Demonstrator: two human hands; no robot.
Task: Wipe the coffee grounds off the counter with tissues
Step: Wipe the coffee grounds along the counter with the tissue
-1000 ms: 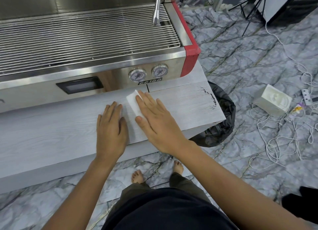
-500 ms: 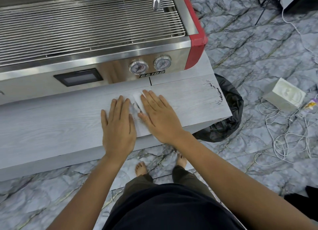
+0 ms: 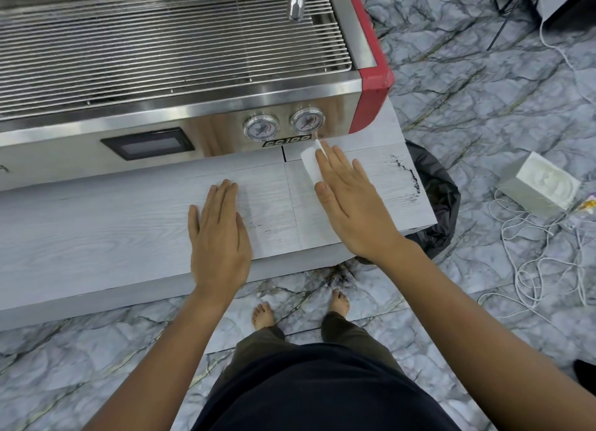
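A folded white tissue [image 3: 310,162] lies on the pale wood-grain counter [image 3: 96,224], just below the machine's gauges. My right hand [image 3: 351,201] lies flat on it, fingers spread, covering most of it. Left of it, my left hand [image 3: 219,233] rests flat and bare on the counter, holding nothing. Dark coffee grounds [image 3: 407,179] streak the counter's right end, and a faint dark smear [image 3: 258,226] sits between my hands.
A steel and red espresso machine [image 3: 180,75] stands on the counter's back, its steam wand [image 3: 296,1] hanging above the grille. A black bin bag [image 3: 442,204] sits on the floor past the right end. A tissue box [image 3: 538,185] and white cables [image 3: 541,263] lie beyond.
My right hand has slid the tissue to the right and away from my left hand. The gap between my hands has widened. My left hand stays flat on the counter.
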